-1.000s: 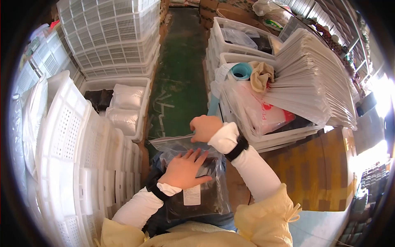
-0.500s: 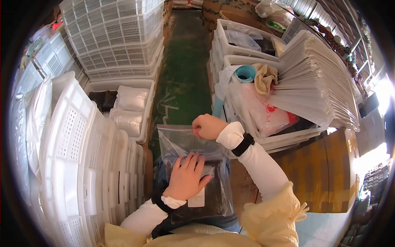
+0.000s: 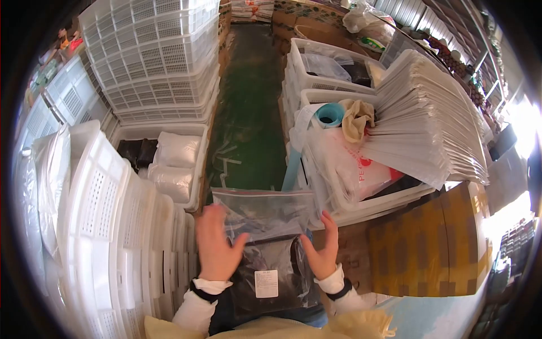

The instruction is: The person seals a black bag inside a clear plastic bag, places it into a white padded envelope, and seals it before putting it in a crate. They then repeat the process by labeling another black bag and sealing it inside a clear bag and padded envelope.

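Basically, clear bag [image 3: 271, 217] lay over the mostly hidden lap [image 3: 224, 317], label [image 3: 266, 284] print unreadable; left hand [image 3: 218, 246] and right hand [image 3: 324, 248] flanked it, fingers spread wide, probably touching its edges.

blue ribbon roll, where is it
In the head view, right of the green floor, the blue ribbon roll sits just left of the crumpled beige cloth.

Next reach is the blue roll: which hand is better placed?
Right, probably. The right hand is open at the clear bag's right side, the same side as the blue roll. The left hand, at the bag's left, would likely reach across.
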Action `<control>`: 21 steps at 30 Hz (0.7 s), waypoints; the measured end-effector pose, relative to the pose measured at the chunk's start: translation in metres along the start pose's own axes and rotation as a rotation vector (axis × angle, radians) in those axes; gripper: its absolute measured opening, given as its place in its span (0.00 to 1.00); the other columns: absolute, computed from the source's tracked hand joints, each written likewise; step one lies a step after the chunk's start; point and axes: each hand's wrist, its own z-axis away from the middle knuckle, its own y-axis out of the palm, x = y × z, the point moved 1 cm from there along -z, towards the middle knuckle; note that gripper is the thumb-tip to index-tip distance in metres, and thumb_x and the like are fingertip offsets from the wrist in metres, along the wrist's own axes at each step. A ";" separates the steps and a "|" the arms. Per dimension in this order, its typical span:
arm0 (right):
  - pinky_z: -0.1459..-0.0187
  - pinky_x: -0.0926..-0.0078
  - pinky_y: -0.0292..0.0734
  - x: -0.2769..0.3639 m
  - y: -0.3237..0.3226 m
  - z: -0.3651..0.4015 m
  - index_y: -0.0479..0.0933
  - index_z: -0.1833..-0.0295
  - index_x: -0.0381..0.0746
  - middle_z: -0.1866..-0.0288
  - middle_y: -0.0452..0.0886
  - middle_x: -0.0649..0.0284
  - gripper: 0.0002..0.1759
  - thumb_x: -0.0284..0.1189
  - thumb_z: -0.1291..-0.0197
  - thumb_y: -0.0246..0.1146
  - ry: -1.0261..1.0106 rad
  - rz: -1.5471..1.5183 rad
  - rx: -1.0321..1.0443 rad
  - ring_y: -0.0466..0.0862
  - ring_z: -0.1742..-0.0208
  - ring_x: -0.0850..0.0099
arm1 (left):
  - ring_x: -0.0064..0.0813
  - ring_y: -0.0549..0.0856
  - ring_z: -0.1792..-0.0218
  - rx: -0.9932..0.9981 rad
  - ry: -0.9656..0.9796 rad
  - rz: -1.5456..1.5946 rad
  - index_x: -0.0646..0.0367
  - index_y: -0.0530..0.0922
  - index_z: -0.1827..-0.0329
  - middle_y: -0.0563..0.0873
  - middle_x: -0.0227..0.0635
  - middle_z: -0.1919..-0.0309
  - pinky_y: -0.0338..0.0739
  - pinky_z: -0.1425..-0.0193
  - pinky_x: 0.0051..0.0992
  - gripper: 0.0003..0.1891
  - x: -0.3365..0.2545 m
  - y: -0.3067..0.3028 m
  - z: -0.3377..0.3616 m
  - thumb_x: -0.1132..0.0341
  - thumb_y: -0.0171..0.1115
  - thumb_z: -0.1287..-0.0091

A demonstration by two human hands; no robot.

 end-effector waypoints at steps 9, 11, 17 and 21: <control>0.45 0.70 0.72 -0.050 0.032 -0.024 0.37 0.28 0.37 0.39 0.68 0.44 0.53 0.15 0.51 0.66 0.711 -0.908 0.258 0.75 0.42 0.61 | 0.28 0.76 0.45 0.691 -0.650 1.009 0.66 0.78 0.50 0.82 0.40 0.53 0.65 0.38 0.26 0.18 0.072 0.038 -0.016 0.70 0.66 0.44; 0.47 0.71 0.74 -0.054 0.038 -0.035 0.36 0.28 0.38 0.41 0.71 0.44 0.53 0.14 0.51 0.65 0.808 -0.974 0.368 0.77 0.45 0.61 | 0.28 0.78 0.48 0.695 -0.589 1.033 0.68 0.80 0.55 0.84 0.42 0.57 0.67 0.40 0.25 0.14 0.073 0.044 -0.016 0.72 0.65 0.43; 0.50 0.71 0.76 -0.057 0.033 -0.041 0.50 0.31 0.34 0.49 0.76 0.47 0.43 0.13 0.51 0.64 0.891 -0.984 0.505 0.80 0.49 0.64 | 0.35 0.84 0.56 0.613 -0.527 1.089 0.71 0.77 0.55 0.84 0.48 0.57 0.76 0.46 0.29 0.12 0.075 0.051 -0.016 0.78 0.60 0.42; 0.52 0.73 0.77 -0.062 0.034 -0.034 0.68 0.45 0.31 0.57 0.80 0.52 0.22 0.16 0.47 0.61 0.852 -0.861 0.406 0.81 0.53 0.64 | 0.38 0.85 0.58 0.538 -0.619 1.295 0.72 0.75 0.55 0.83 0.48 0.58 0.78 0.50 0.33 0.11 0.075 0.058 -0.017 0.78 0.59 0.42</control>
